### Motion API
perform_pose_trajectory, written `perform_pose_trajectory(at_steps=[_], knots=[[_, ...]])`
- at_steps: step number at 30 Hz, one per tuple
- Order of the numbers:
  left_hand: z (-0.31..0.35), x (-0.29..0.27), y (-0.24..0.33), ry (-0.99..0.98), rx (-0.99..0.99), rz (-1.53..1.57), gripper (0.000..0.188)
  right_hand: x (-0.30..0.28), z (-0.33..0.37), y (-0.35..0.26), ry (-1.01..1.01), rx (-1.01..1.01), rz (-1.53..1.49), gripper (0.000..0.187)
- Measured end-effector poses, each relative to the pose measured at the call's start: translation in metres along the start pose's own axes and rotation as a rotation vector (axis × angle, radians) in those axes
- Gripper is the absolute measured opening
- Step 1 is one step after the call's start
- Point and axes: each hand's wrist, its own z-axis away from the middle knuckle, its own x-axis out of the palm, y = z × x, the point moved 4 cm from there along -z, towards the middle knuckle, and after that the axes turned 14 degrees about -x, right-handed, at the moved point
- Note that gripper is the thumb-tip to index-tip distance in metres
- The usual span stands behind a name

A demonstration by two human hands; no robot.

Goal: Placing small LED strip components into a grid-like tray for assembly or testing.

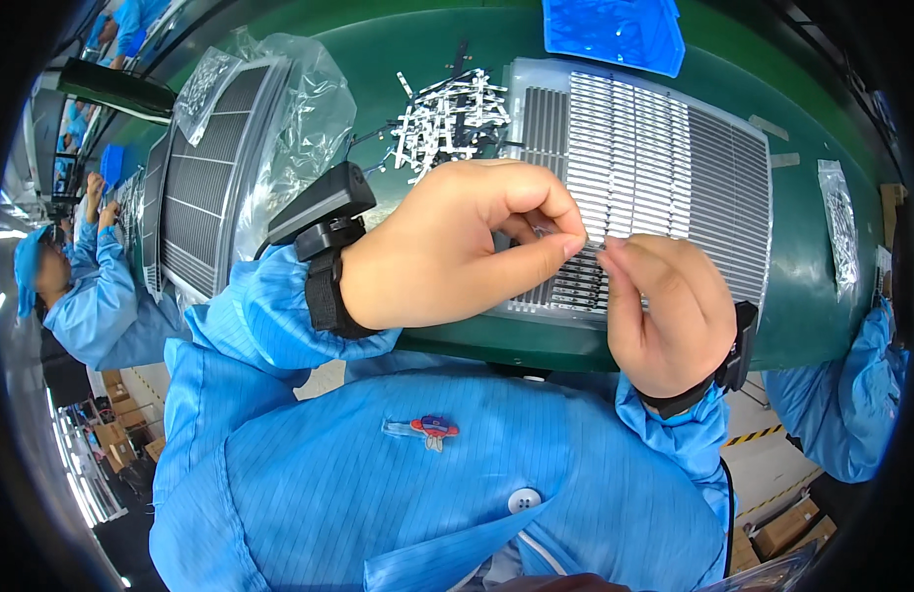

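My left hand (457, 247) is closed in a pinch, thumb against forefinger, over the near middle of a flat sheet (728, 163). Close beside it, my right hand (674, 311) pinches too, its fingertips almost meeting the left ones. Whatever sits between the fingertips is too small to make out. Rows of narrow dark strips cover the sheet, and its middle columns carry white, silvery pieces (629, 148). Left of the sheet lies a loose heap of small white and black strips (447, 118). My hands hide part of the sheet's near left area.
A blue plastic bin (615, 35) stands at the far edge. To the left are stacked striped sheets (215, 178) and crumpled clear plastic (314, 99). A clear bag of small parts (839, 232) lies right on the green table (398, 44). Co-workers in blue sit at both sides.
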Motion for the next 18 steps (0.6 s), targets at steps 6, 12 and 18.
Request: perform_pose_trajectory(at_steps=[6, 12, 18], knots=[[-0.029, -0.032, 0.029, 0.316, 0.405, -0.708, 0.011, -0.030, 0.023, 0.013, 0.076, 0.130, 0.164, 0.024], [-0.133, -0.061, 0.062, 0.525, 0.151, -0.856, 0.003, -0.057, 0.055, 0.026, 0.082, 0.291, 0.184, 0.021], [-0.194, -0.051, 0.040, 0.512, 0.195, -1.343, 0.015, -0.068, 0.070, 0.021, 0.022, 0.285, 0.147, 0.020]])
